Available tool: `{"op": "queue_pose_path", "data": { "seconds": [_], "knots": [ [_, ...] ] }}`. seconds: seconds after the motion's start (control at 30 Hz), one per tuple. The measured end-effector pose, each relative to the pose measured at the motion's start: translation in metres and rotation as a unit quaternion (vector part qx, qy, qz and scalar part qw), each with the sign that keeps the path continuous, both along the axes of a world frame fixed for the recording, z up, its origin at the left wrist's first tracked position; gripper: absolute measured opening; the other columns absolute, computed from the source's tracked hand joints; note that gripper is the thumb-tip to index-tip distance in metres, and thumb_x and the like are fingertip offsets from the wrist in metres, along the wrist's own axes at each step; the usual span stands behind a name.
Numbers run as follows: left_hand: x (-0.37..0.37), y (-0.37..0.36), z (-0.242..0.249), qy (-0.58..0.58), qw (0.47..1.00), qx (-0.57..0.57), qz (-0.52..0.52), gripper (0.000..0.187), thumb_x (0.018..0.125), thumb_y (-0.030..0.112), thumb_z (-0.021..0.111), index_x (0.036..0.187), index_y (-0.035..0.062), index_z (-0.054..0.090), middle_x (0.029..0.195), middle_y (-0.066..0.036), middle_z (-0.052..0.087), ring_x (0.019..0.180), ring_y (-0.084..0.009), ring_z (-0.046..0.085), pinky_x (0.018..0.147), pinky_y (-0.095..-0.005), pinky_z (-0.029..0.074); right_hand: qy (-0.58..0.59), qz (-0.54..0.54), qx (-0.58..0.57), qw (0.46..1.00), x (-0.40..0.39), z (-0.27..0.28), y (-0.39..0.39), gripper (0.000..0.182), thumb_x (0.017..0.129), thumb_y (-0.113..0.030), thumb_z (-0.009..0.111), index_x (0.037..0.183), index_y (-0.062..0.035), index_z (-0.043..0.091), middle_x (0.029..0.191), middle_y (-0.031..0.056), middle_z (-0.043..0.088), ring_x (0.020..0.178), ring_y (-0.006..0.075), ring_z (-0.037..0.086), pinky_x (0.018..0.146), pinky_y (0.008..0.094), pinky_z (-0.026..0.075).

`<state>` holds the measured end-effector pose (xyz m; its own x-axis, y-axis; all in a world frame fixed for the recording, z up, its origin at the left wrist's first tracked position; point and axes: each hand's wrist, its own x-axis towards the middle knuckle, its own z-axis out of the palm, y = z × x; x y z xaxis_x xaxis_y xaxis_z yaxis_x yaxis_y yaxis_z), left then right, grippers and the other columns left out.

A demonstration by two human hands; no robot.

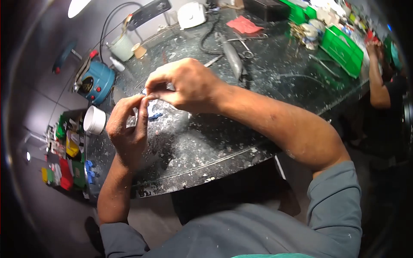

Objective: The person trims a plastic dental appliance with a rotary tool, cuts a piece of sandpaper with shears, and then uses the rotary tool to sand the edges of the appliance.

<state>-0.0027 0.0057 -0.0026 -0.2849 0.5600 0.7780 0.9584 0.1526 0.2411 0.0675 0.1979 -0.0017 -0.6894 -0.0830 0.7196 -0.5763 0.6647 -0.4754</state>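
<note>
My left hand [127, 124] is raised over the dark worktop [206, 146], thumb and index finger pinched together. My right hand [187, 84] meets it from the right, also in a pinch, and the fingertips of both almost touch. Something small and pale seems to be between them, but its kind cannot be made out. Just below the fingers, a small blue piece [155, 116] lies among white powder and crumbs. Left of my left hand stands a white tub [94, 119]. Beyond my right hand rests a grey handpiece [232, 58].
A blue machine with red knobs [97, 81] stands at the left, near a pale pot [121, 48] and a small paper cup [138, 50]. Scissor-handled forceps [246, 50], a red cloth [244, 25] and a green box [343, 50] lie farther back. Another person's arm [377, 81] is at the far right.
</note>
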Motion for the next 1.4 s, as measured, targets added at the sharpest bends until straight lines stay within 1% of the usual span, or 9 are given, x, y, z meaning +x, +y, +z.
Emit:
{"op": "queue_pose_path", "data": {
  "seconds": [0.27,0.43,0.53,0.57,0.8,0.93,1.17,1.27,1.4],
  "knots": [
    [-0.009,0.073,0.027,-0.229,0.965,-0.127,-0.01,0.029,0.098,0.024,0.055,0.091,-0.0015,0.067,0.072,-0.006,0.065,0.064,-0.0086,0.057,0.061,-0.0244,0.047,0.106,-0.193,-0.061,0.974,-0.019,0.015,0.078,0.015,0.083,-0.03,0.063,0.081,-0.0175,0.071,0.078,0.0123,0.068,0.067,0.0289,0.068,0.062,0.0412,0.054],
    [-0.017,0.153,0.022,-0.166,0.915,-0.348,0.118,0.056,0.087,0.055,0.061,0.086,-0.0009,0.067,0.066,-0.01,0.068,0.061,-0.0176,0.066,0.06,-0.0327,0.052,0.16,-0.329,-0.148,0.919,-0.011,0.004,0.166,0.005,0.08,-0.017,0.067,0.08,-0.0123,0.067,0.076,0.0069,0.07,0.072,0.0268,0.069,0.062,0.0362,0.053],
    [-0.02,0.185,0.01,-0.163,0.898,-0.374,0.166,0.069,0.083,0.065,0.057,0.077,-0.0031,0.069,0.066,-0.017,0.067,0.066,-0.0268,0.069,0.07,-0.0399,0.054,0.117,-0.37,-0.159,0.908,-0.001,-0.002,0.177,0.008,0.082,-0.016,0.07,0.084,-0.0084,0.068,0.074,0.0034,0.07,0.068,0.0112,0.068,0.064,0.0269,0.052],
    [-0.021,0.19,0.005,-0.188,0.904,-0.347,0.164,0.071,0.08,0.059,0.062,0.087,-0.0123,0.067,0.086,-0.031,0.067,0.089,-0.0422,0.068,0.082,-0.045,0.053,0.104,-0.357,-0.184,0.91,0.0,-0.002,0.176,0.009,0.082,-0.016,0.07,0.085,-0.0082,0.069,0.074,0.0032,0.071,0.069,0.0104,0.068,0.065,0.0264,0.052],
    [-0.015,0.218,0.009,-0.153,0.961,-0.217,0.075,0.068,0.081,0.056,0.062,0.09,-0.0105,0.069,0.091,-0.032,0.067,0.097,-0.0416,0.067,0.083,-0.0451,0.053,0.12,-0.32,-0.224,0.913,-0.016,-0.014,0.183,0.01,0.079,-0.013,0.069,0.087,-0.0075,0.071,0.077,0.0087,0.071,0.073,0.0216,0.071,0.067,0.0317,0.054],
    [-0.006,0.23,0.021,-0.258,0.87,-0.393,0.145,0.056,0.077,0.047,0.066,0.085,-0.0089,0.069,0.086,-0.028,0.069,0.088,-0.0376,0.07,0.077,-0.0423,0.054,0.105,-0.32,-0.217,0.916,-0.021,-0.022,0.188,0.01,0.079,-0.013,0.069,0.087,-0.0082,0.071,0.078,0.0085,0.071,0.073,0.0226,0.07,0.067,0.0325,0.054],
    [-0.009,0.208,0.019,-0.302,0.95,-0.075,0.003,0.036,0.085,0.033,0.069,0.09,-0.0016,0.063,0.08,-0.012,0.067,0.074,-0.0197,0.063,0.069,-0.031,0.049,0.109,-0.347,-0.23,0.903,-0.018,-0.022,0.187,0.007,0.082,-0.014,0.069,0.087,-0.0098,0.069,0.079,0.0076,0.071,0.076,0.0242,0.07,0.067,0.0348,0.053],
    [-0.01,0.164,0.039,-0.355,0.903,0.101,-0.219,0.027,0.095,0.028,0.064,0.103,0.0059,0.051,0.084,-0.003,0.06,0.076,-0.0124,0.057,0.069,-0.0254,0.046,0.105,-0.325,-0.239,0.909,-0.026,-0.026,0.19,0.008,0.083,-0.014,0.069,0.088,-0.0093,0.068,0.08,0.0072,0.071,0.075,0.0235,0.069,0.067,0.0344,0.053],
    [0.044,0.099,0.062,-0.491,0.8,0.247,-0.239,0.021,0.099,0.025,0.057,0.106,0.0152,0.04,0.077,-0.003,0.05,0.065,-0.015,0.056,0.052,-0.0269,0.048,0.11,-0.294,-0.197,0.929,-0.014,-0.01,0.166,0.01,0.088,-0.01,0.068,0.095,-0.0031,0.068,0.08,0.003,0.07,0.073,0.0088,0.066,0.068,0.0251,0.053]
  ]
}}
